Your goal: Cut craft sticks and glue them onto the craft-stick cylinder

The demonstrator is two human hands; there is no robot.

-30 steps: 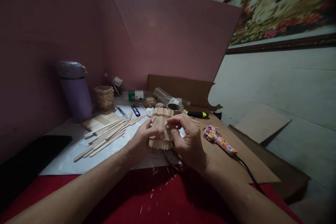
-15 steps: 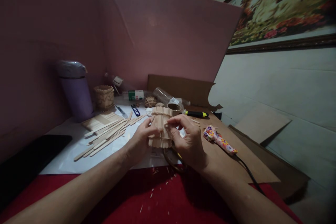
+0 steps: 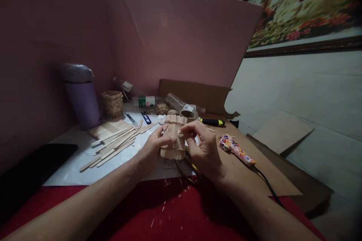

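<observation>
My left hand point(image 3: 156, 144) is closed round the left side of a small craft-stick holder point(image 3: 173, 137), its thumb across the front. Upright wooden sticks make up the holder, with a band of twine near the top and another lower down. At the holder's right side, my right hand point(image 3: 204, 147) has its fingers bent and closed near the upper front. Whatever may be between those fingertips is too small to make out. Behind the hands' lower edge, a pair of scissors point(image 3: 186, 176) is partly hidden.
Loose craft sticks point(image 3: 115, 147) lie on white paper at left, near a twine-wrapped cup point(image 3: 112, 104) and a purple tumbler point(image 3: 82, 99). A flowered glue gun point(image 3: 237, 150) rests on cardboard at right. Behind are a tape roll point(image 3: 187, 115), plastic bottle point(image 3: 177, 101) and yellow-black cutter point(image 3: 212, 122).
My right thumb has drawn slightly down and away from the holder's front, while the fingertips stay by its side. The left hand keeps its hold, with the holder almost still.
</observation>
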